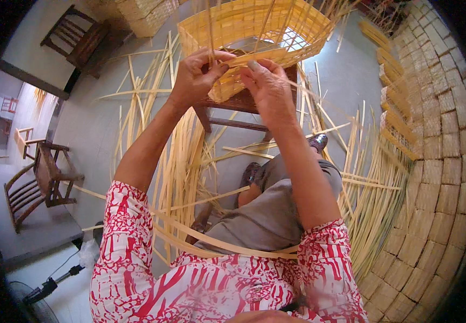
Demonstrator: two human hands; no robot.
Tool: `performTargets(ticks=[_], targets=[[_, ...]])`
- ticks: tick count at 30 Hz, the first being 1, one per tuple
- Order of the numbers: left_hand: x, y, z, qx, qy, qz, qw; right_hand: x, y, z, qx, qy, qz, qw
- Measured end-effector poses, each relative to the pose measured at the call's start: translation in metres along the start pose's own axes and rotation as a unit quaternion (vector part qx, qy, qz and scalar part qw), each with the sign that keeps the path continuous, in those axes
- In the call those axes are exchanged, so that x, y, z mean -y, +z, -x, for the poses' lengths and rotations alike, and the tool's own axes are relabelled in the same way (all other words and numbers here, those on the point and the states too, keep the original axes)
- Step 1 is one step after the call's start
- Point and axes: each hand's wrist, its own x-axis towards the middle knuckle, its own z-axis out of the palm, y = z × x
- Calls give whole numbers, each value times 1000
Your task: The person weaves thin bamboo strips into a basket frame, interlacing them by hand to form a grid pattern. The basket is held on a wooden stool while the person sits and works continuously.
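Observation:
A partly woven basket of flat yellow strips rests on a dark wooden stool in front of me. Upright strips stick out above its woven walls. At the near edge of the basket, my left hand pinches a weaving strip between thumb and fingers. A short way to its right, my right hand is also closed on the strip, thumb and fingertips together. The fingertips partly hide where the strip meets the wall. Another long, loose strip curves across my lap.
Loose strips cover the floor left of my legs, and a thick pile lies to the right. Stacked woven baskets form a wall at the right. Wooden chairs stand at the left, and a fan at the lower left.

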Motion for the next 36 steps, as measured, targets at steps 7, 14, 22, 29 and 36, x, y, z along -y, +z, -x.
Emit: performTargets(ticks=[7,14,22,29,36], targets=[[18,8,-6,2,10,76,997,32,-26,-20,-71,-169,204,962],[16,2,-6,41,10,94,995,37,-24,-42,-24,-235,253,938],[16,-1,-10,60,10,100,993,41,-27,-40,-35,-178,269,946],[19,1,-14,54,-33,147,987,40,-40,-27,-139,23,-124,982],[19,2,-15,42,-34,98,994,35,-29,-25,-59,-87,85,991]])
